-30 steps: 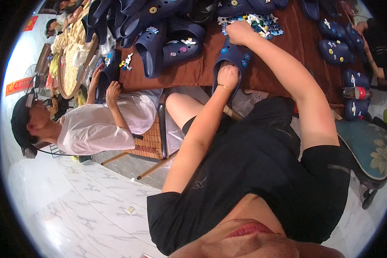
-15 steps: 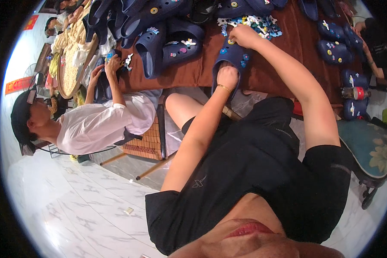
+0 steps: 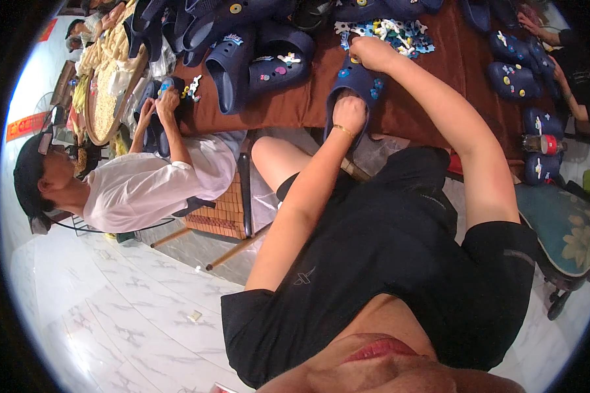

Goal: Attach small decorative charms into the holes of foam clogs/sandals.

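Navy clog [image 3: 358, 79] has the left hand [image 3: 350, 113] inside its opening and the right hand [image 3: 371, 54] curled at its toe, both grips unclear; charms [image 3: 408, 40] lie beyond it.

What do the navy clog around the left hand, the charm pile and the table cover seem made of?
Navy clog: probably moulded foam, matte; thick, rounded walls suggest it.
Charm pile: likely soft plastic or rubber, smooth; bright, flat shapes.
Table cover: apparently cloth, dull; creases show, fibre unclear.
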The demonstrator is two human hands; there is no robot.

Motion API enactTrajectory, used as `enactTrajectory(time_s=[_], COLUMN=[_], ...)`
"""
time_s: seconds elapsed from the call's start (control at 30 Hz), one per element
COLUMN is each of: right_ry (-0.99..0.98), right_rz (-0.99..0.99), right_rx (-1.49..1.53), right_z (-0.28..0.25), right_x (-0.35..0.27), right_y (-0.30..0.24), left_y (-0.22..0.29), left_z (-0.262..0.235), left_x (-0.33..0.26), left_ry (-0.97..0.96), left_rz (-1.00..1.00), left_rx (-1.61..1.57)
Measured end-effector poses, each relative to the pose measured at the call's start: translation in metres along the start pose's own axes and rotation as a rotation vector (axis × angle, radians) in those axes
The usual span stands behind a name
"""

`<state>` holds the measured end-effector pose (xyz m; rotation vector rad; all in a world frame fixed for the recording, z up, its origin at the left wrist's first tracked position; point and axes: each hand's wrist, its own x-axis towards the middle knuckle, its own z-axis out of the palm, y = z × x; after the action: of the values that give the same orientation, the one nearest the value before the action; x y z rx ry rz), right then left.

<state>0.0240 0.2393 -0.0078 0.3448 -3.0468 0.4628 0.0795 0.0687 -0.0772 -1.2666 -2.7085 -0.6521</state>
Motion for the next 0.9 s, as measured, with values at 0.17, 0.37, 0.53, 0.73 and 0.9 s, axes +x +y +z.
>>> enactTrajectory(time_s=[0.17,0.37,0.53,0.73,0.9], right_ry=[-0.002,0.137,0.540,0.653,0.658], right_rz=[0.016,0.035,0.259,0.461,0.472], right_rx=[-0.007,0.069,0.494,0.344,0.235], right_z=[0.002,0.007,0.009,0.046,0.063], right_x=[-0.003,-0.018,-0.063,-0.147,-0.180], right_y=[-0.014,-0.004,-0.007,0.023,0.027], left_y=[-0.003,-0.003,-0.009,-0.001,0.030], left_z=[-0.002,0.007,0.002,-0.037,-0.069], left_x=[-0.004,0.000,0.000,-0.017,-0.055], left_ry=[-0.014,0.012,0.002,0.038,-0.154], left_rz=[-0.006,0.013,0.021,0.089,0.132], left_rx=[0.035,0.054,0.016,-0.247,0.014])
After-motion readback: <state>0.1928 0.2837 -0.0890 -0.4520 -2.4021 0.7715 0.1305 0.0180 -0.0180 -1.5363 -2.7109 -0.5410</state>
